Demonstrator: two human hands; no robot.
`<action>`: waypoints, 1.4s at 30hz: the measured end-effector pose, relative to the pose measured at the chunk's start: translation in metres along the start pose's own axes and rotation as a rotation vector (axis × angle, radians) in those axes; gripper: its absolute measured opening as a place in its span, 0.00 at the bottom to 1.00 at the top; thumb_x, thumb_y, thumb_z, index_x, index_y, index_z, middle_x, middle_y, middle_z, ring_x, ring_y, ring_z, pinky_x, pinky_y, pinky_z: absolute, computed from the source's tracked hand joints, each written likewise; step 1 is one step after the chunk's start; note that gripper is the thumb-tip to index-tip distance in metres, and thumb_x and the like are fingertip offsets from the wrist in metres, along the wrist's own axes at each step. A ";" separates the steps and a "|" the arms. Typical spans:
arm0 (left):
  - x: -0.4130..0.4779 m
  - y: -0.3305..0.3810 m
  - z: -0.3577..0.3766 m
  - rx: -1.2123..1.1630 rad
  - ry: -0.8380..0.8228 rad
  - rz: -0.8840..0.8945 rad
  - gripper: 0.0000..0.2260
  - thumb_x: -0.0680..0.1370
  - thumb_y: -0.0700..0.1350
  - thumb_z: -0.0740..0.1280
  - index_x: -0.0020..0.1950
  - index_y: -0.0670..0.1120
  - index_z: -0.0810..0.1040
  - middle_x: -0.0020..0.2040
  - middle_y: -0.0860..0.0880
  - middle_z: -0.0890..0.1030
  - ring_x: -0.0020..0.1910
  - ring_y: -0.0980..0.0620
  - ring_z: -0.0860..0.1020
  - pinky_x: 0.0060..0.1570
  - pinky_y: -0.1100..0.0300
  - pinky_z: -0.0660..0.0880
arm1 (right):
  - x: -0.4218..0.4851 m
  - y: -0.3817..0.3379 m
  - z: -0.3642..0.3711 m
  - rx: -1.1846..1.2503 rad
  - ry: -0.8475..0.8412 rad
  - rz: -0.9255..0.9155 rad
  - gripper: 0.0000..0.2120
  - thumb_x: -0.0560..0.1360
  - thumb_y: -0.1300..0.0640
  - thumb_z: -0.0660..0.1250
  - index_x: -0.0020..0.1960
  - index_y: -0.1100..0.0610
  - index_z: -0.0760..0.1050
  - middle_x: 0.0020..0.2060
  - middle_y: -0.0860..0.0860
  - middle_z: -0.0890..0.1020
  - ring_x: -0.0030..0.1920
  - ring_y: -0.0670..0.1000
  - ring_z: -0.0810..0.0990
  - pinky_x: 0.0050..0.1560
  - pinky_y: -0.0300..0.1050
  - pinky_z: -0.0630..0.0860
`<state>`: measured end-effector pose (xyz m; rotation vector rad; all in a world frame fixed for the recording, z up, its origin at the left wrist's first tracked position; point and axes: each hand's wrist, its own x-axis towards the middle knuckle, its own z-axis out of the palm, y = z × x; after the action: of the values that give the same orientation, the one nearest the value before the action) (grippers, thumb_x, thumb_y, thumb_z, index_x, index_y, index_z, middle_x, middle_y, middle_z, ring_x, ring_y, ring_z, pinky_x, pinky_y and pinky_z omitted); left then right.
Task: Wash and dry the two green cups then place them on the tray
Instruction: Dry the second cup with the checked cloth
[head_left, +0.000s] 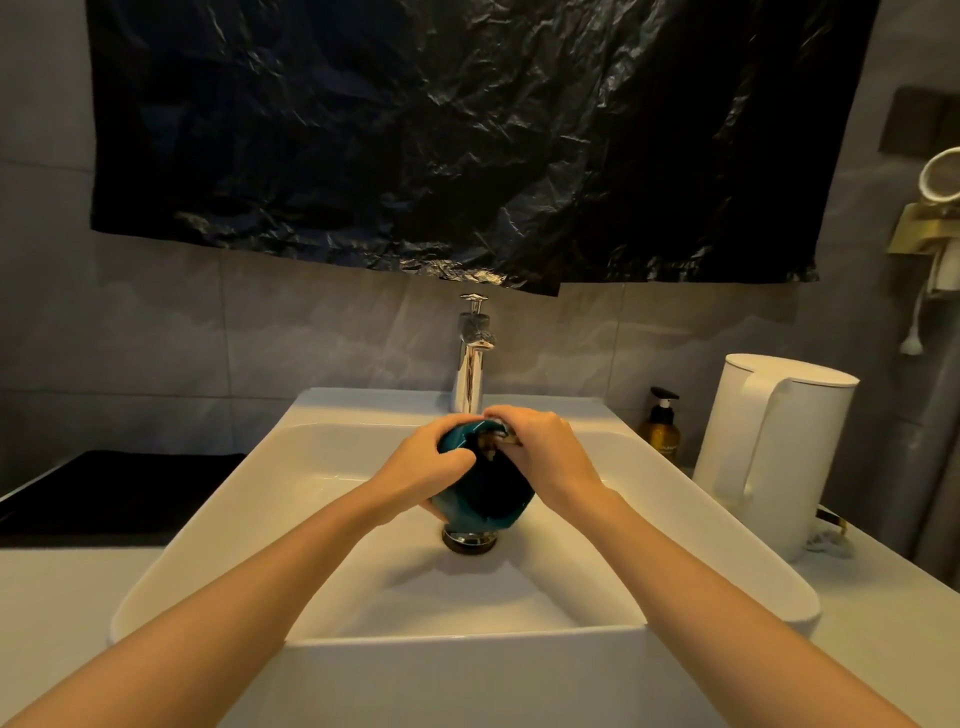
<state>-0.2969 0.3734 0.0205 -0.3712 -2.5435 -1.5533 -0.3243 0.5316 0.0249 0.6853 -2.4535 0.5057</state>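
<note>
Green cup (460, 512) is held in the air over the sink (363, 649), above the drain (469, 541) and toward the back edge, just in front of the tap (470, 364). It is tilted, dark mouth toward the wearer. Left hand (428, 465) curls round the outer wall. Right hand (545, 447) is at the rim, fingers bunched on a small scrub pad (493, 446) — sponge or cloth, cannot tell. No running water visible.

Handling, judged: glazed, rigid, likely ceramic — slick when wet, and it would chip on the hard basin. Best held round the body, thumb hooked over the rim.

Room: basin walls stand on both sides. Kettle (774, 447) and soap bottle (661, 426) crowd the back right corner. Black tray (119, 488) lies past the left edge, and the way over that rim looks open. Second cup not in view.
</note>
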 end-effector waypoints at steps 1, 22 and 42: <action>0.001 0.000 0.001 0.019 0.045 -0.002 0.20 0.76 0.38 0.61 0.65 0.55 0.70 0.56 0.50 0.75 0.55 0.51 0.73 0.48 0.57 0.77 | 0.000 -0.002 0.000 0.043 0.057 0.016 0.15 0.77 0.60 0.65 0.64 0.54 0.75 0.57 0.53 0.81 0.56 0.56 0.79 0.57 0.49 0.75; -0.006 0.002 -0.028 0.438 0.569 0.197 0.21 0.70 0.34 0.69 0.61 0.46 0.71 0.51 0.46 0.80 0.47 0.47 0.77 0.38 0.60 0.72 | 0.011 0.004 -0.022 0.933 0.147 0.547 0.12 0.77 0.62 0.65 0.58 0.58 0.67 0.49 0.53 0.77 0.48 0.48 0.77 0.43 0.38 0.76; -0.003 0.000 -0.018 0.703 0.472 0.145 0.14 0.73 0.45 0.68 0.58 0.49 0.71 0.51 0.50 0.80 0.48 0.46 0.78 0.39 0.57 0.71 | -0.002 -0.036 0.004 0.576 0.205 0.055 0.09 0.74 0.55 0.70 0.54 0.54 0.80 0.52 0.48 0.83 0.52 0.47 0.77 0.47 0.32 0.73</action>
<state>-0.2946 0.3566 0.0278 -0.0781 -2.3997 -0.5344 -0.3040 0.5020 0.0279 0.7402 -2.1384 1.2644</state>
